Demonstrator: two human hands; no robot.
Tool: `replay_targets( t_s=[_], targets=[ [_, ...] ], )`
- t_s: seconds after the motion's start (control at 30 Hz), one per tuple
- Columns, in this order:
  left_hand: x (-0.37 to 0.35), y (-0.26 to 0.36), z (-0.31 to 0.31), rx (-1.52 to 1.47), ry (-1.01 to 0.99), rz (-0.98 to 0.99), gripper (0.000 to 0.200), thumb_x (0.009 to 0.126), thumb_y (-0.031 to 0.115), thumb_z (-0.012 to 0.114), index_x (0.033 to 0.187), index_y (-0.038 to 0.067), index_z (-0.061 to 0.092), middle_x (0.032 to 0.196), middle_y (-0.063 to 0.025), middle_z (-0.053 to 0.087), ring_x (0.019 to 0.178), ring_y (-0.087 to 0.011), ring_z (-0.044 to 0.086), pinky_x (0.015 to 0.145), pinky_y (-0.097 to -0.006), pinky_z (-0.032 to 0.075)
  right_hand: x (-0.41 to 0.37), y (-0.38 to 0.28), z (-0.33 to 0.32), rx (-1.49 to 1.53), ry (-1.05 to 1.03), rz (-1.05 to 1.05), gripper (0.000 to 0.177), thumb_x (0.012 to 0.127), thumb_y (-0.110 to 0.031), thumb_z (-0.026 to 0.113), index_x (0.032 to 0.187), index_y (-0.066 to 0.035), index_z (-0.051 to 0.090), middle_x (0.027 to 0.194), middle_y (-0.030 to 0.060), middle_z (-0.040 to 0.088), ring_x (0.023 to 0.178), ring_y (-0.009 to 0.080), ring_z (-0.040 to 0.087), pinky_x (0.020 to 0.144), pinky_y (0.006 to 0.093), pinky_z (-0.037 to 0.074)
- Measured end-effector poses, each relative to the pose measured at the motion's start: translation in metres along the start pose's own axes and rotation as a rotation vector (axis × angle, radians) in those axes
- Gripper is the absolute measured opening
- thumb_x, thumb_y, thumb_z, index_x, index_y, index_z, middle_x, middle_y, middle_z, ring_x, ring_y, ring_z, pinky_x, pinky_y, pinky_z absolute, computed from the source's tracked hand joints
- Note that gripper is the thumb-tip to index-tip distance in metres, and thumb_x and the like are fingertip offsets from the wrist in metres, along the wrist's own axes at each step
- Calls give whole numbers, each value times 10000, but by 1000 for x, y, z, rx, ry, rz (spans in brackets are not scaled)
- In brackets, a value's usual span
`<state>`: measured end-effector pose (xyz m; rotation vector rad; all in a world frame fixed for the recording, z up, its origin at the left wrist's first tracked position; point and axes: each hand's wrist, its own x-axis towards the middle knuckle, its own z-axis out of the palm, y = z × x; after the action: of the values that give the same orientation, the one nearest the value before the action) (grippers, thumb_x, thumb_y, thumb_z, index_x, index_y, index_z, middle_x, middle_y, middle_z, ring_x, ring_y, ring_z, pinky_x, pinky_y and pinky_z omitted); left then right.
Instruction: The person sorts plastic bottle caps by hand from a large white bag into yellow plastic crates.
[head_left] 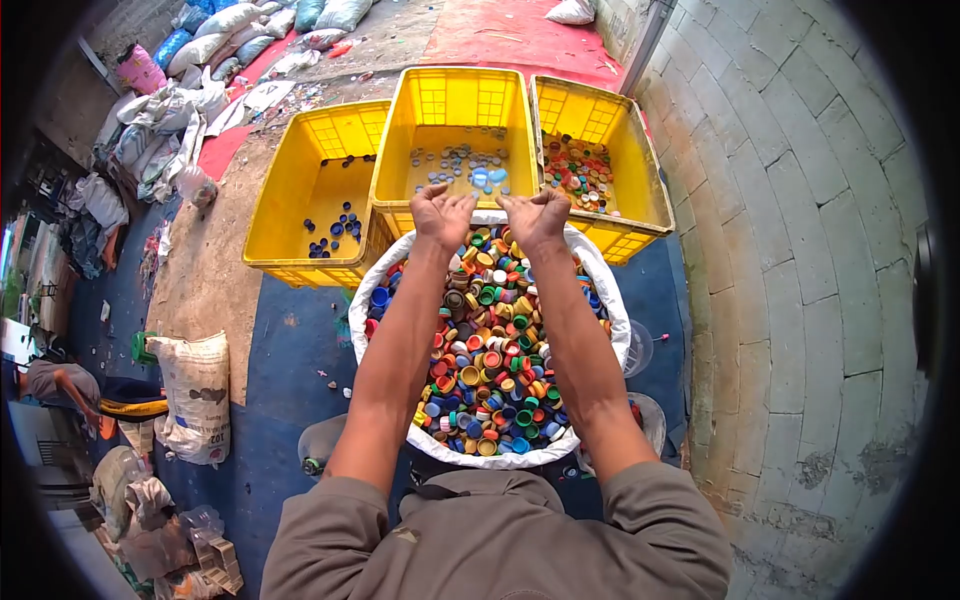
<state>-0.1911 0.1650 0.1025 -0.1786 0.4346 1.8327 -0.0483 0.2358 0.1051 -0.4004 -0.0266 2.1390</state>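
Note:
My left hand and my right hand are held out over the near edge of the middle yellow crate, a small gap between them. Both are open, palms turned up and fingers stretched toward each other, with nothing visible in them. Light blue and white bottle caps lie on that crate's floor; a few larger-looking pale blue caps show just beyond my fingers. Below my forearms a white sack with a rolled rim is full of mixed-colour bottle caps.
The left yellow crate holds dark blue caps. In the right yellow crate are red, orange and yellow caps. A block wall runs along the right. An upright sack stands left, near another person's arm.

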Motion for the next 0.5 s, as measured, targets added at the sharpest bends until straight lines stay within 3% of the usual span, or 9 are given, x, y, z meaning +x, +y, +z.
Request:
replay_targets(
  t_s=[0.07, 0.17, 0.2, 0.27, 0.33, 0.4, 0.5],
  targets=[
    [-10, 12, 5, 31, 5, 45, 824, 836, 156, 480, 1424, -142, -13, 1523, -315, -19, 1438, -408, 17, 1183, -466, 92, 0, -5, -2, -8, -30, -42, 751, 620, -28, 439, 1235, 211, 79, 1505, 312, -55, 1415, 433, -143, 1168, 526, -10],
    [-28, 28, -45, 83, -31, 46, 786, 874, 143, 462, 1441, -111, -19, 1532, -290, 6, 1438, -398, 59, 1177, -478, 146, -48, -5, -13, -140, 19, -91, 812, 645, -6, 436, 1314, 207, 29, 1498, 313, -20, 1422, 439, -85, 1165, 544, 28],
    [-43, 30, -57, 116, 96, 50, 692, 888, 144, 460, 1429, -115, 114, 1503, -290, 167, 1402, -396, 219, 1150, -473, 257, -55, -7, -37, -127, 7, -72, 769, 696, -13, 464, 1332, 188, 81, 1497, 315, 29, 1427, 441, -38, 1171, 532, 70],
    [-66, 29, -105, 199, 154, 88, 530, 913, 176, 471, 1350, -88, 331, 1349, -247, 439, 1253, -356, 459, 1071, -445, 398, -84, -2, -72, -169, 240, -147, 557, 824, -40, 490, 1313, 107, 268, 1485, 320, 134, 1425, 424, 106, 1172, 504, 161],
    [-102, 21, -149, 316, 221, 101, 385, 921, 204, 519, 1228, -26, 481, 1133, -161, 586, 1031, -275, 591, 950, -398, 494, -120, 0, -125, -441, 142, -143, 596, 867, -111, 549, 1349, 93, 264, 1471, 310, 201, 1377, 429, 254, 1128, 489, 286],
    [-140, 10, -187, 449, 300, 98, 342, 912, 199, 566, 1196, 17, 509, 1043, -99, 607, 896, -201, 599, 847, -358, 522, -164, 9, -150, -600, 326, -162, 519, 839, -23, 543, 1316, 75, 363, 1287, 226, 498, 1136, 268, 554, 933, 374, 477],
    [-195, -15, -219, 644, 418, 130, 250, 901, 157, 603, 1117, 45, 551, 943, -53, 605, 740, -117, 571, 678, -268, 501, -217, 21, -200, -1144, 366, -242, 419, 838, 7, 545, 1248, 40, 470, 1094, 154, 623, 997, 195, 620, 841, 321, 512]
  ],
)
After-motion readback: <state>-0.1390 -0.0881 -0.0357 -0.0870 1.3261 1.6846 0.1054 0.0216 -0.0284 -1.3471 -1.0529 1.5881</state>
